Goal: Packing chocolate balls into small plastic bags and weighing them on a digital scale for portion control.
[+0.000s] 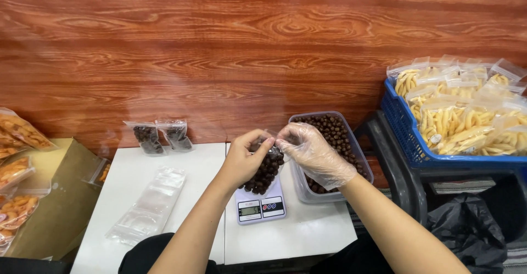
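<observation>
Packing station, seen from above. 2 filled clear pouches of dark round snack balls (159,137) lean against the wooden wall at the back of the white table (307,235); those look finished. A flat stack of empty clear pouches (147,205) lies at the front left, so plenty remain unfilled. The clear tub of dark balls (336,142) just right of the scale is still well stocked.

Current unit: a clear pouch of dark balls (266,171) rests on the small digital scale (259,205), which sits where the 2 tabletops meet. Judged filled, with only its mouth left to deal with. Its long axis runs roughly upright, leaning a little; the mouth points up and away toward the wall, base on the platform.

Bare left hand (243,161) and plastic-gloved right hand (313,150) meet at the pouch top, fingertips pinched on the upper edge, nearly touching each other.

Elsewhere: blue crate of bagged pale finger snacks (406,126) at right, orange snack bags (16,170) at left.
</observation>
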